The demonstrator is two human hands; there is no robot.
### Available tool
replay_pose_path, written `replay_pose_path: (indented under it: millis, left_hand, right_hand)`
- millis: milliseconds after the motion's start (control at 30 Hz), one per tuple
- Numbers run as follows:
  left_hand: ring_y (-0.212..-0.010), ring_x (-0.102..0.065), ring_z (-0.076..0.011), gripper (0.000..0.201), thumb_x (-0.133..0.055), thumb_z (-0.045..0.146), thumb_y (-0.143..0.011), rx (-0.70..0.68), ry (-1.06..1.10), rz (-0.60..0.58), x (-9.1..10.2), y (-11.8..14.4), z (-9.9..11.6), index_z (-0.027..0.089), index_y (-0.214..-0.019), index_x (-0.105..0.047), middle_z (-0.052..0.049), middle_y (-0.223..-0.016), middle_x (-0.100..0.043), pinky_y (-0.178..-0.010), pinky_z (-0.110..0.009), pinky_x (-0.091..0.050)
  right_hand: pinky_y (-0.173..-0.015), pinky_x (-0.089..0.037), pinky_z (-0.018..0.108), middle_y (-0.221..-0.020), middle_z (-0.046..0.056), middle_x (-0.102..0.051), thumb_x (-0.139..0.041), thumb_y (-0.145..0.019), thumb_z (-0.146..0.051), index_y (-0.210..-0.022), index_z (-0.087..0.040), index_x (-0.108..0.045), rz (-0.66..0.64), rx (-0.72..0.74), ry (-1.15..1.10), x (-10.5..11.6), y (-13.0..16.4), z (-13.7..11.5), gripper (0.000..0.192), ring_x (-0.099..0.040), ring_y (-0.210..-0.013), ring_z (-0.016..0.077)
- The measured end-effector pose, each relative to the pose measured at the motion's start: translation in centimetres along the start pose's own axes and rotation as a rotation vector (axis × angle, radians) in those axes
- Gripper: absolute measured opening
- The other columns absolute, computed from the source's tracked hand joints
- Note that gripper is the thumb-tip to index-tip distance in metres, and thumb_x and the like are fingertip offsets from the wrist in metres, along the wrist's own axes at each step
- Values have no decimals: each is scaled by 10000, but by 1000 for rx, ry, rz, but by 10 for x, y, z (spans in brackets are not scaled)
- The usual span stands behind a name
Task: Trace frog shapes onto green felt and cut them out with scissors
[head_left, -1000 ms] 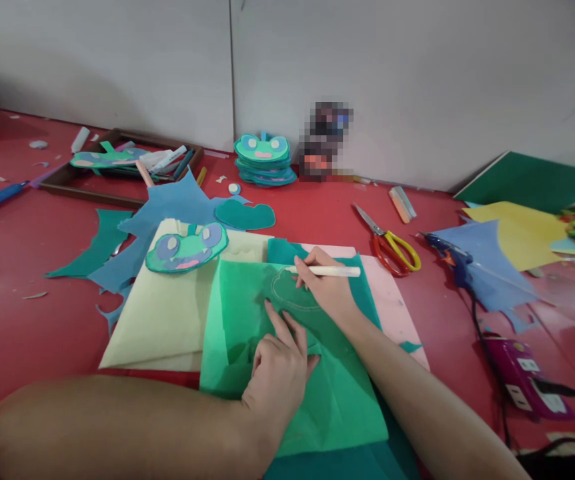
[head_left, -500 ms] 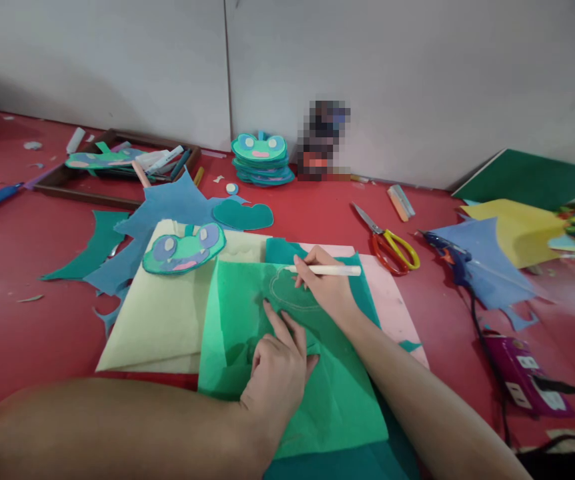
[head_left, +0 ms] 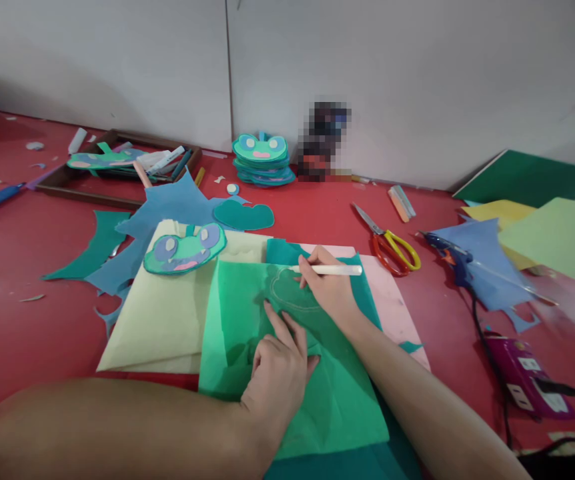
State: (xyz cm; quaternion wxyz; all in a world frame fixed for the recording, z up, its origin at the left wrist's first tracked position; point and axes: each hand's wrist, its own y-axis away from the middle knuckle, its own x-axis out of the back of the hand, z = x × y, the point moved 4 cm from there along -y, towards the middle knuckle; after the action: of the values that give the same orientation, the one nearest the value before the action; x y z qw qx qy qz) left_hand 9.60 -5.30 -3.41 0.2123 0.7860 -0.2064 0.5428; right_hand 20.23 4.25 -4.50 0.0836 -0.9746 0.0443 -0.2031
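Observation:
My right hand (head_left: 328, 288) grips a white pen (head_left: 337, 270), its tip on a bright green felt-like sheet (head_left: 337, 400). A pale rounded outline (head_left: 287, 305) shows on that sheet beneath the pen. My left hand (head_left: 280, 360) lies on the same sheet below the outline, fingers stretched out and apart, pressing it down. Under the green sheet are a teal sheet (head_left: 367, 300), a pink sheet (head_left: 392, 293) and a pale yellow-green sheet (head_left: 167, 327). A frog-face cutout (head_left: 185, 250) with blue eyes rests on the pale sheet, left of my hands.
Scissors (head_left: 387, 240) and a glue gun (head_left: 450, 257) lie to the right, near a purple power strip (head_left: 527, 373) with black cords. Frog-face cutouts are stacked (head_left: 262, 160) by the wall. A brown tray (head_left: 92, 193) holds markers. Blue scraps (head_left: 167, 207) spread at left.
A light green sheet has appeared at the far right, over the yellow one and the colourful pile. My hands have barely moved; the pen tip stays at the outline's upper edge.

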Motion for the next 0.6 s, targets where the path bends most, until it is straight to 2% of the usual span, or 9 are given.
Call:
replay_pose_path:
  millis: [133, 267, 400, 600]
  left_hand:
    - [-442, -560, -149, 515, -386, 401, -885, 8, 10, -16, 0, 0, -1, 18, -1192, -541, -379, -1190, -485, -396, -257, -347]
    - [-448, -560, -143, 519, -354, 402, -897, 6, 18, -35, -1, 0, -1, 25, -1206, -532, -366, -1194, -493, -401, -256, -359]
    - [-441, -556, -148, 530, -338, 403, -900, -5, -12, -16, -2, 0, 1, 9, -1197, -532, -381, -1186, -488, -399, -259, -357]
    - [-422, -547, -151, 541, -328, 400, -901, -12, -43, 29, -1, 1, 2, -17, -1175, -537, -398, -1167, -491, -389, -261, -351]
  right_hand:
    - [-554, -508, 255, -462, -61, -504, -511, -852, -391, -657, -227, -415, 25, -28, -58, 1, 0, 4, 272, -561, -465, 120]
    - [-573, -526, 266, -458, -59, -505, -517, -845, -385, -636, -226, -404, -3, -25, -42, 0, -1, 0, 286, -550, -454, 116]
    - [-529, -536, 263, -428, -80, -437, -522, -834, -380, -630, -235, -375, 26, -66, -98, 1, -1, 1, 290, -514, -410, 111]
    - [-553, -529, 256, -464, -71, -464, -526, -840, -349, -653, -228, -403, 23, -40, -99, 1, -1, 5, 254, -538, -452, 109]
